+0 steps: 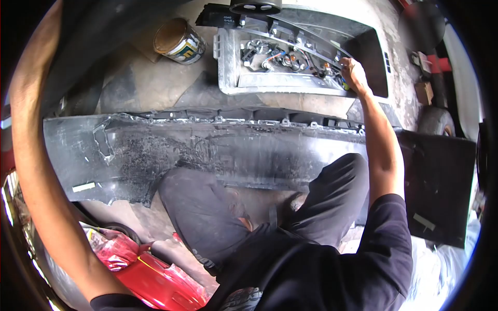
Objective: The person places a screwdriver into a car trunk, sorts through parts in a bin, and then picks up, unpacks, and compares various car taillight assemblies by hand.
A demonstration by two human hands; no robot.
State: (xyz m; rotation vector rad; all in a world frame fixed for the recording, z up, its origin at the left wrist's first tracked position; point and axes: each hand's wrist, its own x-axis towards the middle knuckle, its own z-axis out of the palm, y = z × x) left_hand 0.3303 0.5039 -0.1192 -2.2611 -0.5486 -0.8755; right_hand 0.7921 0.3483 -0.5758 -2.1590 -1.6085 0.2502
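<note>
My right hand point(354, 76) is closed on the near right end of a long, curved black plastic strip point(306, 42) with white clips along it. The strip lies slantwise over a grey plastic tub point(226, 78). Inside the tub are tangled wires and small bulb sockets point(290, 61). My left forearm point(31, 78) reaches up along the left edge, and its hand is out of view. Beside that arm, a large dark shape point(98, 36) fills the upper left; what it is I cannot make out. A scuffed black car bumper point(249, 150) stretches across the floor before my knees.
An open paint can point(191, 47) stands left of the tub. Red car parts partly wrapped in plastic point(155, 277) lie at the lower left. A flat black panel point(438, 186) is on the right, with clear plastic sheeting point(441, 274) below it.
</note>
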